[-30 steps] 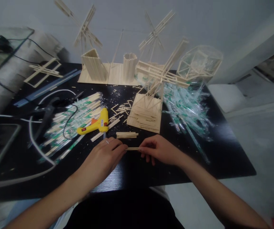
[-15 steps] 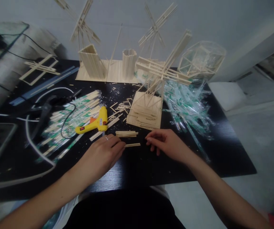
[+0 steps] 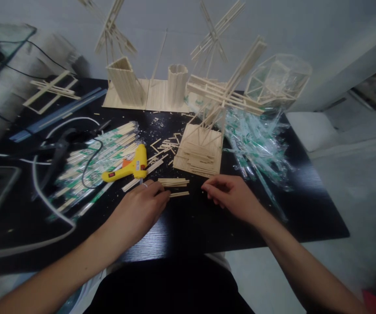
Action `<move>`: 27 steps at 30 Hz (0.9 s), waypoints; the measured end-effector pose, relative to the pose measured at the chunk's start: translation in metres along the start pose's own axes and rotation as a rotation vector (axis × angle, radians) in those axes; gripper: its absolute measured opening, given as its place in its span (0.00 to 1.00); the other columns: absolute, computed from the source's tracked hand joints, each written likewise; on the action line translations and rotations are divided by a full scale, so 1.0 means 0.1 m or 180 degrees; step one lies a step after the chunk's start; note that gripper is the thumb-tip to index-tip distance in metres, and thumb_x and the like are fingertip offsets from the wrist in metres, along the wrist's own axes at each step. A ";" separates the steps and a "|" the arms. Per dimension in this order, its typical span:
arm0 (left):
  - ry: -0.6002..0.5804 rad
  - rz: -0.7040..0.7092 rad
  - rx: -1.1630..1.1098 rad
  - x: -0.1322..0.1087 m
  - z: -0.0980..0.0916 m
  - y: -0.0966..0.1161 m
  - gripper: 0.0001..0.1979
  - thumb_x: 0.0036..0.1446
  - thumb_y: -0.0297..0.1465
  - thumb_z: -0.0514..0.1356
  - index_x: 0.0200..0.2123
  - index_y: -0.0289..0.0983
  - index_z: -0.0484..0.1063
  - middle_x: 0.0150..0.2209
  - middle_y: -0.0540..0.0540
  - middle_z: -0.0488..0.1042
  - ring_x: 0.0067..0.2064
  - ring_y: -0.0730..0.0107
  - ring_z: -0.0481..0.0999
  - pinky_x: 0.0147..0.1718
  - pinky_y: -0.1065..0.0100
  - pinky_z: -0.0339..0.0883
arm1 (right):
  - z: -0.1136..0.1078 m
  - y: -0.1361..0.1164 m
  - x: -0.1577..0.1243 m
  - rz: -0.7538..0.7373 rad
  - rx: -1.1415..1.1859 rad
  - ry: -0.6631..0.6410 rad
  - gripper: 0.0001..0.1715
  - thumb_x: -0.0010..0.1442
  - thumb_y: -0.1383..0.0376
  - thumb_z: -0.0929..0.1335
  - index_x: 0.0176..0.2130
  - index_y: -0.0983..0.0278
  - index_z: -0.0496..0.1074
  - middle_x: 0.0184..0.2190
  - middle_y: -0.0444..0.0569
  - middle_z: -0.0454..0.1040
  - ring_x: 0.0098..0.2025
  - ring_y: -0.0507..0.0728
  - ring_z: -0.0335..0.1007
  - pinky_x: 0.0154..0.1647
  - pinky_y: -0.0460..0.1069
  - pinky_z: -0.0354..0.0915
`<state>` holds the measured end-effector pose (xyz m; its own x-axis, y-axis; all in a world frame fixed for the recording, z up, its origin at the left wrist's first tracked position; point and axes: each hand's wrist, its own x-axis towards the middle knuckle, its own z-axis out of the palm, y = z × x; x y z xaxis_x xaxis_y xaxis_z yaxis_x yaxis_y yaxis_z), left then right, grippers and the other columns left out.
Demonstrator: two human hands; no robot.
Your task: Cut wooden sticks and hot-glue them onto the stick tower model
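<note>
My left hand point(image 3: 147, 203) is closed, its thumb and fingers pinching the left end of a short wooden stick point(image 3: 179, 194) low over the black table. Just behind that stick lies a small bundle of short wooden sticks point(image 3: 174, 182). To the right, my right hand point(image 3: 228, 196) is curled with its thumb and index finger together; a tiny pale spot shows at the tips, too small to name. A yellow glue gun point(image 3: 129, 168) rests beyond my left hand. Past my right hand stands a windmill-like stick model point(image 3: 197, 150) on a square stick base.
Wrapped chopsticks point(image 3: 109, 150) lie at left beside a white cable point(image 3: 40, 196). Torn plastic wrappers point(image 3: 256, 135) are heaped at right. Stick scraps point(image 3: 168, 144) litter the middle. A stick cup point(image 3: 177, 85) and a taller stick holder point(image 3: 127, 83) stand at the back.
The short stick in my left hand has moved slightly left and away from me. My right hand has shifted a little right, its fingers drawn closer together. The view has tilted slightly.
</note>
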<state>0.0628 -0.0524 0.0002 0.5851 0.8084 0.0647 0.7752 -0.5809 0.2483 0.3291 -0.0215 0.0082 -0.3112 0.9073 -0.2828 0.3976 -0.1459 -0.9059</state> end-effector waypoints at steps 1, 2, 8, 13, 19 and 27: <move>0.0004 -0.0017 -0.0019 0.00 0.00 0.00 0.11 0.69 0.27 0.56 0.44 0.36 0.79 0.39 0.43 0.76 0.36 0.61 0.75 0.36 0.61 0.73 | -0.01 0.00 0.00 0.0022 0.0074 0.0031 0.12 0.62 0.58 0.72 0.34 0.65 0.78 0.23 0.44 0.74 0.20 0.49 0.66 0.18 0.43 0.60; 0.0001 -0.0037 -0.0046 0.00 0.01 0.00 0.11 0.69 0.26 0.56 0.45 0.36 0.79 0.39 0.43 0.76 0.37 0.61 0.75 0.36 0.60 0.73 | -0.02 -0.01 -0.01 0.0044 0.0149 0.0060 0.12 0.61 0.58 0.72 0.34 0.65 0.78 0.24 0.45 0.75 0.20 0.49 0.66 0.17 0.43 0.59; -0.0017 -0.0071 -0.0119 -0.03 0.05 -0.01 0.11 0.70 0.27 0.55 0.47 0.36 0.78 0.40 0.43 0.76 0.39 0.61 0.76 0.39 0.60 0.74 | -0.04 -0.02 -0.05 -0.0021 0.0331 0.0134 0.11 0.57 0.58 0.76 0.33 0.64 0.80 0.24 0.46 0.77 0.22 0.49 0.69 0.17 0.42 0.58; -0.0078 -0.0050 -0.0053 -0.02 0.03 -0.02 0.11 0.69 0.24 0.56 0.46 0.37 0.79 0.41 0.44 0.76 0.39 0.62 0.75 0.38 0.60 0.73 | 0.03 -0.06 -0.04 -0.0167 0.0083 0.0016 0.12 0.64 0.58 0.70 0.35 0.64 0.74 0.24 0.44 0.75 0.22 0.50 0.67 0.20 0.44 0.60; -0.0017 -0.0048 -0.0026 -0.02 0.02 -0.02 0.11 0.68 0.23 0.56 0.44 0.38 0.78 0.39 0.45 0.76 0.38 0.62 0.74 0.37 0.62 0.71 | 0.09 -0.08 -0.05 -0.0605 -0.0666 0.0058 0.19 0.73 0.60 0.61 0.31 0.62 0.67 0.22 0.41 0.66 0.24 0.51 0.63 0.28 0.47 0.60; -0.0162 -0.0048 -0.0029 0.00 0.01 0.00 0.11 0.66 0.22 0.57 0.45 0.38 0.78 0.40 0.44 0.75 0.39 0.62 0.75 0.38 0.61 0.72 | 0.14 0.00 -0.02 -0.0607 -0.0493 0.0251 0.14 0.68 0.59 0.67 0.38 0.61 0.81 0.29 0.46 0.82 0.28 0.54 0.76 0.30 0.48 0.68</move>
<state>0.0629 -0.0524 -0.0011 0.5850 0.8110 0.0117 0.7819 -0.5677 0.2575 0.3180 -0.0290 0.0050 -0.3273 0.9415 -0.0805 0.4675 0.0873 -0.8797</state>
